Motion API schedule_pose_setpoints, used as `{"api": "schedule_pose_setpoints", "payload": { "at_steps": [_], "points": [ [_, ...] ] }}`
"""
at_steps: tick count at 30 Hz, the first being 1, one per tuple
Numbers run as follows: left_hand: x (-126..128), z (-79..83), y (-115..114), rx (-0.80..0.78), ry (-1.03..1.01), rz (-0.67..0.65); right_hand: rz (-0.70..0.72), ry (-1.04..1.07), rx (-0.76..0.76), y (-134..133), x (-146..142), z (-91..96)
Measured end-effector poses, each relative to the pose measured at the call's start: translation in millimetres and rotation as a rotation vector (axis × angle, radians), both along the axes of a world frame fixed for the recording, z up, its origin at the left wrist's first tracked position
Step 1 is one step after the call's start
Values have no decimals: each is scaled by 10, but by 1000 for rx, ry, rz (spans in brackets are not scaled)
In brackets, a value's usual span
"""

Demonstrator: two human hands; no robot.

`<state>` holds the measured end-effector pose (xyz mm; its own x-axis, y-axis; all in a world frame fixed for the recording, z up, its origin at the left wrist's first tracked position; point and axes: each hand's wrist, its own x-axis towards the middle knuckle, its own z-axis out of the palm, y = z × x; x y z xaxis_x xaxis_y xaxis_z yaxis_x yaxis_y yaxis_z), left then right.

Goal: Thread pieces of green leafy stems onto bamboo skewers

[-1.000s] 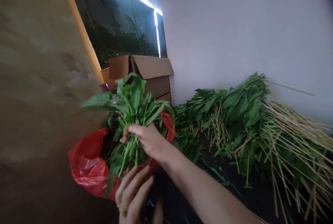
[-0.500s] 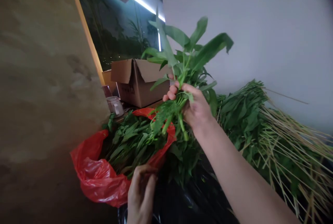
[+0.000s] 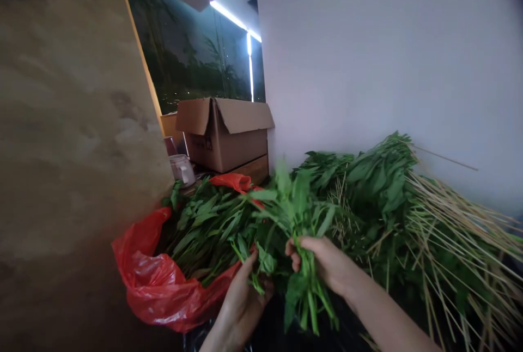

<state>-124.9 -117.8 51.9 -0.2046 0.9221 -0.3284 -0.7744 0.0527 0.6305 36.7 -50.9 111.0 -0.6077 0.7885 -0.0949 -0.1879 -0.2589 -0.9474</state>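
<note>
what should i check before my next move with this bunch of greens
1. Right hand grip on the bunch of green leafy stems: ok, fist closed round the stems.
2. Left hand: cannot tell whether it pinches or only touches the lower leaves.
3. Cut stem ends level: not ok, they hang uneven below the fist.
4. Crinkled red plastic bag mouth open: ok, loose greens lie inside.
5. Tie round the bunch: cannot tell.

text: none legible | cardboard box (image 3: 229,139): dark print, too blurred to read

Head-worn view, forward-down, close
</note>
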Motion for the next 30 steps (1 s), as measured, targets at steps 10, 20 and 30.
{"api": "schedule_pose_setpoints", "payload": {
  "at_steps": [10,20,30],
  "points": [
    [120,-123,-296,29,1368,-167,63,-105,243,-221,-436,-402],
    [-74,182,-210,376,1500,-189,66,-220,209,-43,509,514],
    [-581,167,182,155,1643,224,-86,-241,226,-175,1566,686]
  ]
}}
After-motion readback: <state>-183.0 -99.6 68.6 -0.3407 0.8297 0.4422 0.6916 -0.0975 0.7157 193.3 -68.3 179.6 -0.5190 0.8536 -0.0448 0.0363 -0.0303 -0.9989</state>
